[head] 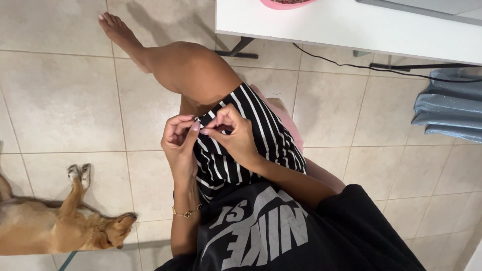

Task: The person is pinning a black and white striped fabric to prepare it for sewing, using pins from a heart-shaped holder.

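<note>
- Your left hand (178,138) is curled over your lap, thumb and fingertips pinched together on something too small to make out
- Your right hand (232,134) meets it fingertip to fingertip, also pinched shut on that tiny item
- Both hands rest on the black-and-white striped shorts (251,145) at your raised thigh
- A tan dog (60,228) lies on the tiled floor (60,100), well apart
- A white table (351,25) stands ahead
</note>
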